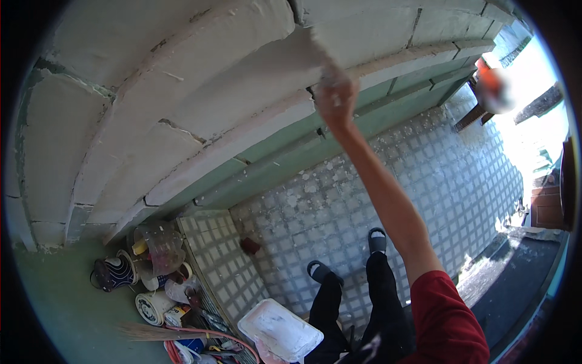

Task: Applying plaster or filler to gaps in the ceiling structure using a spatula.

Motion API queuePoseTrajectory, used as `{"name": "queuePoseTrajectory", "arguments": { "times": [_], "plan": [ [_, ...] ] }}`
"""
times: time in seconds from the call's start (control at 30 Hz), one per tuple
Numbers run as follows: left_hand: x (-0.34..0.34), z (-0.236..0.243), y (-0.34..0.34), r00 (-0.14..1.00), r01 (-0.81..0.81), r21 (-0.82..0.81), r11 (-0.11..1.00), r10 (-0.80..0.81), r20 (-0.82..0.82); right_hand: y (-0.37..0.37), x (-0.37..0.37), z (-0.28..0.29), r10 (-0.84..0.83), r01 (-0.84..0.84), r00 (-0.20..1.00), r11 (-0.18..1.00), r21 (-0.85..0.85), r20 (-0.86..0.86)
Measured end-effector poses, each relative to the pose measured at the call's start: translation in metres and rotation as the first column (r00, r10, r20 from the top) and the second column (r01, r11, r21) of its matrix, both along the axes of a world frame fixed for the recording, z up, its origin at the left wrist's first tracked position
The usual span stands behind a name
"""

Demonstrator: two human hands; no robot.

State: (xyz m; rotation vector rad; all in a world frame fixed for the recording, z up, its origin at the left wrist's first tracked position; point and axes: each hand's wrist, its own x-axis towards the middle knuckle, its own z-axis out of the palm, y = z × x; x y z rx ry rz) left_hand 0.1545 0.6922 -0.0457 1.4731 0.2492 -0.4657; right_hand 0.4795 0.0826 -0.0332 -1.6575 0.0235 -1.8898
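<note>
My right hand [336, 100], whitened and blurred by motion, is raised against the pale block wall [236, 73]. Its fingers are closed around a slim tool [320, 43], smeared with white, whose tip is at the wall surface; blur hides its exact kind. My left hand does not show. Near my legs, at the lower edge, a rectangular tray [282, 327] with white residue is held up or propped; what supports it is hidden.
Several buckets [154, 306], a clear plastic tub [159, 246], a straw broom [163, 332] and assorted tools crowd the lower left. White flecks dot the tiled floor [315, 224]. A wooden stool [473, 115] stands by the wall at upper right, with a blurred orange thing [490, 82] near it.
</note>
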Motion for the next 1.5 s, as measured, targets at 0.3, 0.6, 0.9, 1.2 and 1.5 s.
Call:
{"name": "queuePoseTrajectory", "arguments": {
  "times": [0.3,0.6,0.9,1.2,1.5],
  "plan": [
    [-0.013,-0.021,0.027,0.931,0.104,0.172,0.98,-0.157,0.33,-0.041,-0.039,-0.016,0.004,0.153,0.958,0.838,0.523,-0.288],
    [0.006,-0.003,0.008,0.981,-0.12,-0.145,0.982,0.096,-0.168,-0.111,-0.009,-0.049,-0.067,-0.095,0.964,0.816,0.571,0.256],
    [0.015,-0.003,0.009,0.876,-0.353,-0.256,0.9,0.222,-0.429,0.077,0.002,0.049,0.106,-0.137,0.914,0.989,-0.052,-0.391],
    [-0.007,-0.028,0.019,0.977,-0.195,-0.136,0.971,0.18,-0.115,-0.147,-0.047,-0.069,-0.104,0.019,0.992,0.675,0.737,0.069],
    [0.007,0.004,0.004,0.899,-0.374,-0.362,0.854,0.238,-0.368,-0.022,-0.031,-0.016,-0.105,0.166,0.933,0.974,0.154,-0.345]
  ]
}}
